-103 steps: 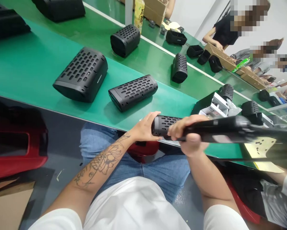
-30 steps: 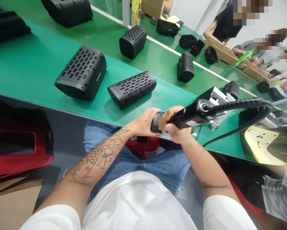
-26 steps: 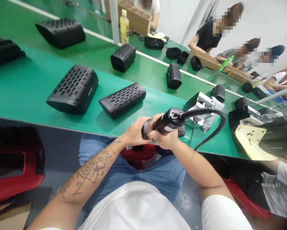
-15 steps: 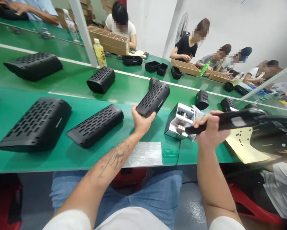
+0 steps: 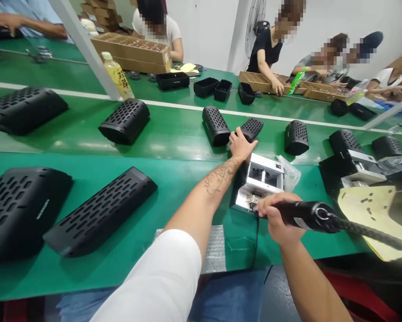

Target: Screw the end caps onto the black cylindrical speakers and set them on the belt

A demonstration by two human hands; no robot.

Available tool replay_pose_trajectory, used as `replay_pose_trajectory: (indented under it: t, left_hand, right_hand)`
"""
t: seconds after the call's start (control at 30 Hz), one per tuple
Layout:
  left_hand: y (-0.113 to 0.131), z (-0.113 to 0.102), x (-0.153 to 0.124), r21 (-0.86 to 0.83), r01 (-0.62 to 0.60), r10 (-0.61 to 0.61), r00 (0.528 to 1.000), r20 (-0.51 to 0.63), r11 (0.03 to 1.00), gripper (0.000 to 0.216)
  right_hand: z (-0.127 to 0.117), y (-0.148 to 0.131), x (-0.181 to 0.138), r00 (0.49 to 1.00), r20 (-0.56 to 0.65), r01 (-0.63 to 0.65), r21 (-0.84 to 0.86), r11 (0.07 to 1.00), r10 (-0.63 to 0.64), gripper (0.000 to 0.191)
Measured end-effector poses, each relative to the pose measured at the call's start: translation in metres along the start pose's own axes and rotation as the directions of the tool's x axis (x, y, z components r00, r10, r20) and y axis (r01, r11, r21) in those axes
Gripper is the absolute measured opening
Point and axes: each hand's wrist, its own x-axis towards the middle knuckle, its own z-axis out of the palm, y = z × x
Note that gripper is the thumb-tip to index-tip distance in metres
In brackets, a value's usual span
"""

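My left hand point(image 5: 240, 144) reaches far across the green belt point(image 5: 174, 134) and grips the near end of a black perforated speaker shell point(image 5: 252, 129), which lies on the belt beside another upright shell point(image 5: 215, 125). My right hand point(image 5: 276, 219) is wrapped round a black corded electric screwdriver point(image 5: 305, 215), whose tip sits at a small silver and white box point(image 5: 259, 181) on the near table. The screwdriver's cable point(image 5: 372, 235) runs off to the right.
Two large black shells point(image 5: 102, 210) point(image 5: 18, 210) lie near left, more shells point(image 5: 125, 120) point(image 5: 296, 136) sit on the belt. A yellow template sheet point(image 5: 372, 210) lies at right. A bottle point(image 5: 117, 76), cardboard trays point(image 5: 134, 51) and several seated people are across the line.
My left hand has carried the shell away from my lap, lifted it, then stretched out and set it on the far belt. The screwdriver has dropped towards the silver box. The camera has tilted up.
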Motion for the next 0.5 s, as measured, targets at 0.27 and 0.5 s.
replay_pose_trajectory:
  t: [0.27, 0.5]
  left_hand:
    - [-0.039, -0.048, 0.026, 0.223, -0.188, 0.201, 0.979, -0.041, 0.957, 0.082]
    - [-0.038, -0.102, 0.072, 0.039, 0.276, -0.279, 0.954, 0.109, 0.96, 0.137]
  right_hand:
    - [0.021, -0.035, 0.0, 0.998, -0.044, 0.056, 0.215, 0.975, -0.048, 0.017]
    - [0.014, -0.042, -0.015, 0.998, -0.044, 0.048, 0.216, 0.975, -0.039, 0.015]
